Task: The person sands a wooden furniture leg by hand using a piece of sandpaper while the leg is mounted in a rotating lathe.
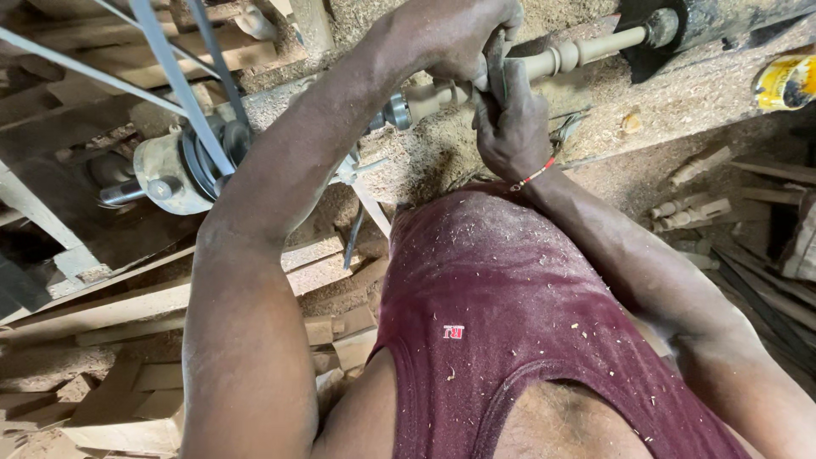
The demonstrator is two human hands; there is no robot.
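Both hands work at a wood lathe bedded in sawdust. The left hand point(455, 34) has its grip clamped over a dark turning chisel point(495, 72), pressing it to the pale turned spindle point(552, 59). The right hand point(512, 127) grips the chisel from below. The belt pulley point(200, 157) sits at the lathe's left end, and a yellow tin point(784, 81) stands near its right end.

The spindle point(544, 64) is pale cream, ringed with turned bands. Below it, the vest point(510, 323) is maroon, flecked with pale shavings, with a small red-and-white mark. A red-and-white bead bracelet point(534, 177) lies just under the spindle. The tin point(784, 81) right of the spindle is yellow. Left of it, the pulley point(183, 166) is grey.
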